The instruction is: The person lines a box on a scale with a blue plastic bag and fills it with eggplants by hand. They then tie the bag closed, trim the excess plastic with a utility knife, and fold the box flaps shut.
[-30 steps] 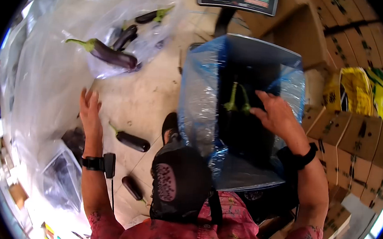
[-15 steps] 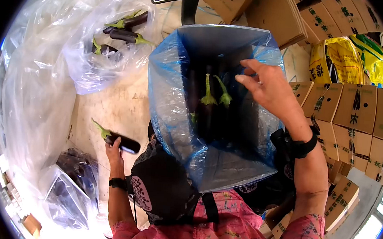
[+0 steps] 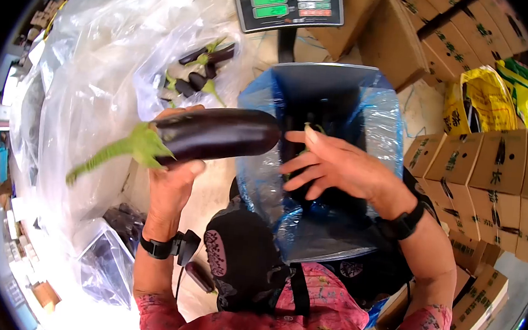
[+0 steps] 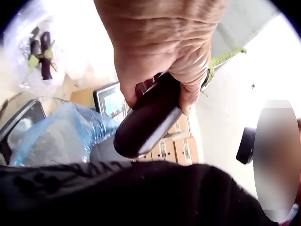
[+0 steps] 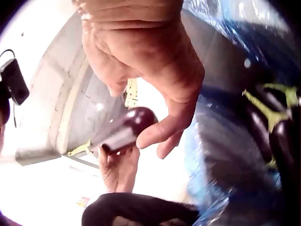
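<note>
A dark purple eggplant [image 3: 217, 133] with a green stem lies across my left hand [image 3: 172, 182], gripped near its stem end. In the left wrist view my left hand [image 4: 164, 52] pinches the eggplant [image 4: 148, 117] between thumb and fingers. My right hand [image 3: 350, 172], fingers spread, is beside the eggplant's rounded end, over a blue-lined box [image 3: 261, 165]. The right wrist view shows my right hand [image 5: 146, 66] near the tip of the eggplant [image 5: 127, 129]; whether they touch I cannot tell. Several eggplants [image 5: 284, 146] lie inside the liner.
A clear plastic bag [image 3: 149, 91] with several eggplants lies at the upper left. One eggplant [image 3: 199, 276] is on the floor by my knee. Behind the box stands a scale display [image 3: 286, 2]. Stacked cartons [image 3: 499, 168] and a yellow bag [image 3: 486, 99] are at the right.
The eggplant in my left hand has risen from low on the left to beside the box. My right hand has moved left and down, towards the eggplant's rounded end.
</note>
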The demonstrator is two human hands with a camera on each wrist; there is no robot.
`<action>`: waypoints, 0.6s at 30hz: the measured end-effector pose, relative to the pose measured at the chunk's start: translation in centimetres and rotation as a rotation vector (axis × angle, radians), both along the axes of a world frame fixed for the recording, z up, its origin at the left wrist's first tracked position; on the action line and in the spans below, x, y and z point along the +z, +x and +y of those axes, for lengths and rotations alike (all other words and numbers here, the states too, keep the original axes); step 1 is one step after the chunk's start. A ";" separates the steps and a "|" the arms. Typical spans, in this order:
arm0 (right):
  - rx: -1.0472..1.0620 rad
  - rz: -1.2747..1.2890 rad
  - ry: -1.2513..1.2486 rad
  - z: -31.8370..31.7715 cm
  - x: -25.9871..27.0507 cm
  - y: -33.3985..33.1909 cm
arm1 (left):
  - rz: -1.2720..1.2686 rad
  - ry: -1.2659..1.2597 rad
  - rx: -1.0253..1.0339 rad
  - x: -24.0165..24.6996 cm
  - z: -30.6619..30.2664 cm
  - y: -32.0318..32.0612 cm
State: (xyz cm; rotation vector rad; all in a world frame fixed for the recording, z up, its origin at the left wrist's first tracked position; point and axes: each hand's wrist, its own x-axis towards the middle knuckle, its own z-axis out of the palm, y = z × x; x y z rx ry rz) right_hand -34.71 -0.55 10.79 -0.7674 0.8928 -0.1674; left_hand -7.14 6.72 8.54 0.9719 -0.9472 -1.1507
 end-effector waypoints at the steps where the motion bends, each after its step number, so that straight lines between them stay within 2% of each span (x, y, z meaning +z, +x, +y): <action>1: -0.063 -0.148 0.159 0.1 -0.4 0.4 | -0.201 -0.086 -0.072 0.6 -0.9 -0.7; 2: -0.132 -0.237 0.139 0.0 -0.9 0.5 | -0.266 -0.183 -0.152 1.5 -1.3 -2.2; 4: -0.265 -0.415 0.096 -0.2 -1.5 0.6 | -0.744 -0.442 -0.357 3.0 -2.8 -3.3; 5: -0.394 -0.410 0.051 -0.4 -0.9 0.4 | -0.745 -0.359 -0.463 5.3 -2.9 -4.8; 6: -0.374 -0.403 -0.016 -1.0 -0.2 -0.7 | -0.860 -0.224 -0.513 5.8 -3.3 -5.2; 8: -0.377 -0.422 -0.151 -1.4 -0.4 -2.2 | -0.353 0.250 -0.492 6.1 -3.2 -6.1; 9: -0.367 -0.421 -0.157 -1.6 -0.4 -2.7 | -0.198 0.379 -0.604 6.9 -3.9 -5.9; 12: -0.336 -0.424 -0.184 -1.8 -0.7 -3.9 | -0.309 0.462 -0.693 8.1 -4.4 -8.3; 13: -0.332 -0.433 -0.205 -1.9 -1.1 -4.2 | -0.372 0.399 -0.652 7.0 -4.1 -8.9; 16: -0.289 -0.455 -0.203 -2.4 -1.7 -5.0 | -0.615 0.460 -0.621 7.4 -4.6 -11.4; 17: -0.276 -0.461 -0.187 -2.5 -1.7 -5.2 | -0.574 0.505 -0.669 7.8 -5.1 -11.8; 18: -0.277 -0.314 -0.270 -2.8 -1.5 -5.6 | -0.499 0.560 -0.657 7.5 -5.5 -12.1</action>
